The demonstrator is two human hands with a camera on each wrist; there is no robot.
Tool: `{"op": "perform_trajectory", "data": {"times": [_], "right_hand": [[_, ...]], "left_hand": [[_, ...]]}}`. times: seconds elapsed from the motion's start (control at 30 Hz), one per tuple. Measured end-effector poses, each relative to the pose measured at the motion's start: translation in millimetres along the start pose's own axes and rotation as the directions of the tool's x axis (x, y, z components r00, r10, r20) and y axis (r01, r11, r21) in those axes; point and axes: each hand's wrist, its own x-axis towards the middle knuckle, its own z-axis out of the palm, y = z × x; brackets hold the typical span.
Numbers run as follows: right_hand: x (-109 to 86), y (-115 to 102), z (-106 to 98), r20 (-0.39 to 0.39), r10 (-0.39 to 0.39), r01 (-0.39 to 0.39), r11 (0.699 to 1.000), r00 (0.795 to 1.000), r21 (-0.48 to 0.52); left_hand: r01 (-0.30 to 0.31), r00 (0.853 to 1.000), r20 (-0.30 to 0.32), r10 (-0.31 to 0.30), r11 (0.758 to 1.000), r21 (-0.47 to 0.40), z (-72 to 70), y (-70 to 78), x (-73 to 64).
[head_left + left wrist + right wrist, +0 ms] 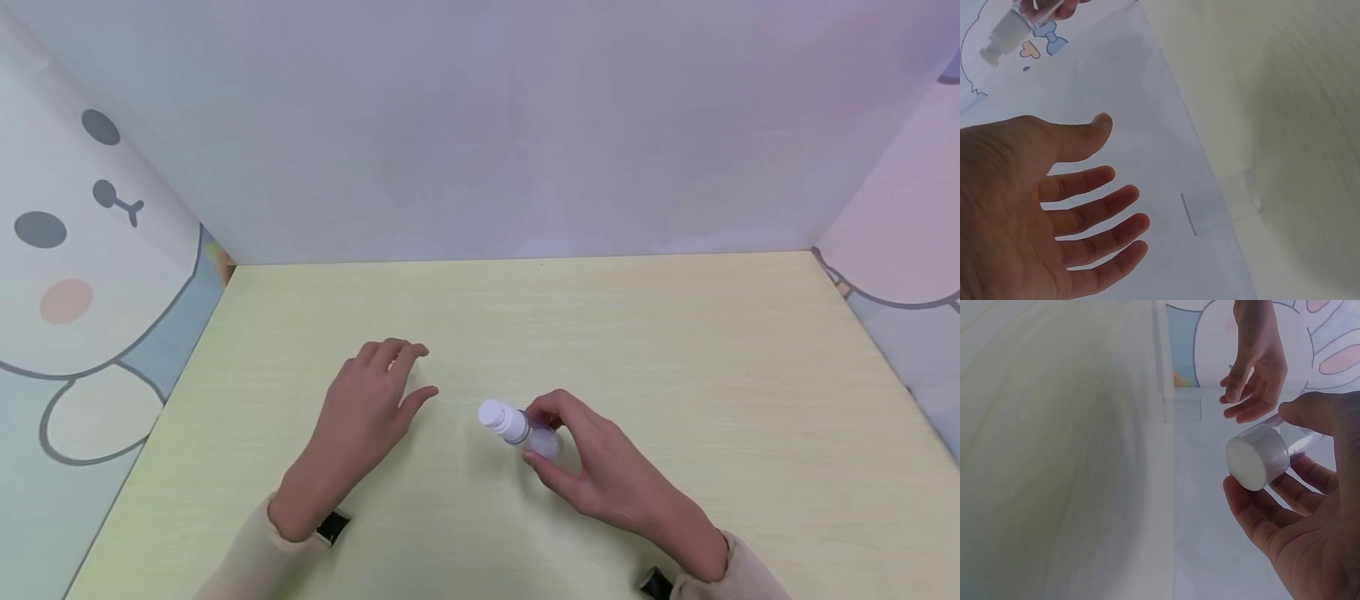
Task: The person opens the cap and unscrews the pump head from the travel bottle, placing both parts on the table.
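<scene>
My right hand (600,462) holds a small pump bottle (513,423) between thumb and fingers, tilted with its white top toward the left. The right wrist view shows the bottle's white round base (1254,459) and part of its clear body. My left hand (363,412) hovers to the left, thumb apart from relaxed fingers, holding nothing that I can make out. In the left wrist view a clear cylindrical cap (1222,203) stands on the table beyond the left fingertips, apart from them. It is too faint to make out in the head view.
A pale wooden table (675,333) lies under both hands. Along its back edge rises a plain light wall (480,133). Side panels with cartoon animal drawings (97,250) border it at left and right. Black bands (333,527) show at both wrists.
</scene>
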Motion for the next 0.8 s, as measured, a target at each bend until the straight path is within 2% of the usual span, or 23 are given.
{"op": "perform_trajectory", "data": {"times": [0.2, 0.47, 0.63, 0.8], "right_hand": [[-0.5, 0.6, 0.4, 0.002, 0.000, 0.000, 1.000, 1.000, 0.001], [-0.7, 2.6, 1.6, 0.015, 0.008, -0.008, 1.000, 1.000, -0.011], [-0.6, 3.8, 2.0, 0.020, 0.000, 0.001, 1.000, 1.000, -0.019], [-0.6, 3.9, 2.3, 0.026, -0.007, 0.007, 1.000, 1.000, -0.020]], "left_hand": [[-0.085, 0.995, -0.041, 0.087, 0.995, 0.052, -0.9, 11.6, -4.6], [-0.190, 0.976, -0.112, 0.189, 0.982, 0.008, -1.0, 22.3, -6.5], [-0.256, 0.960, -0.140, 0.243, 0.963, -0.082, -4.2, 28.7, -5.7], [-0.317, 0.944, -0.160, 0.289, 0.930, -0.187, -5.5, 36.3, -6.1]]}}
